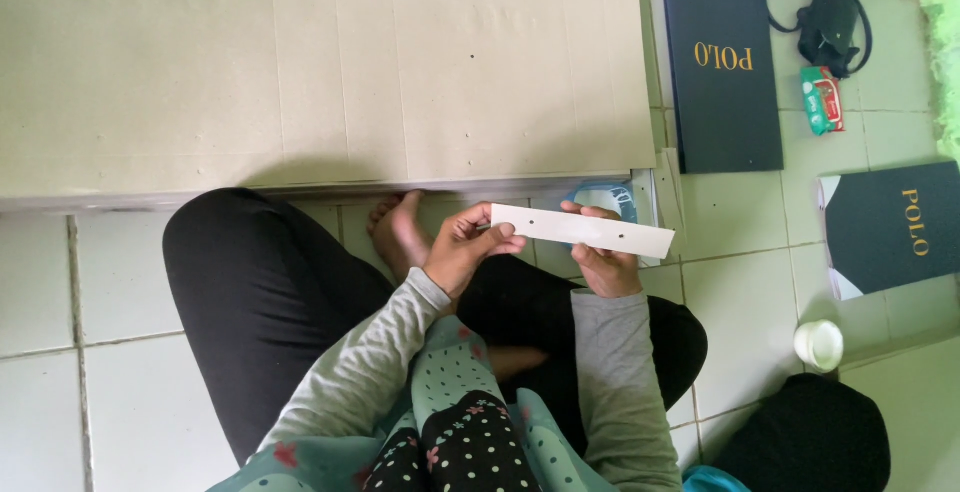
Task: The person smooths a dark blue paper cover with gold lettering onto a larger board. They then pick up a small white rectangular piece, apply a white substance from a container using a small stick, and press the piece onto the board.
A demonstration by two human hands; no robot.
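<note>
I sit cross-legged on a tiled floor. A narrow white card strip (590, 231) with two small punched holes is held level above my lap. My left hand (462, 250) pinches its left end with thumb and fingers. My right hand (604, 263) grips it from below near the middle, fingers curled over the top edge. A large flat sheet of tan cardboard (320, 62) lies on the floor just beyond my bare foot (398, 232).
Two dark flat boxes lie on the tiles, one at the top right (722, 62), the other at the right edge (890, 227). A black pouch (828, 24), a small green-and-red packet (822, 100), a white cup (819, 344) and a black bag (810, 437) are nearby.
</note>
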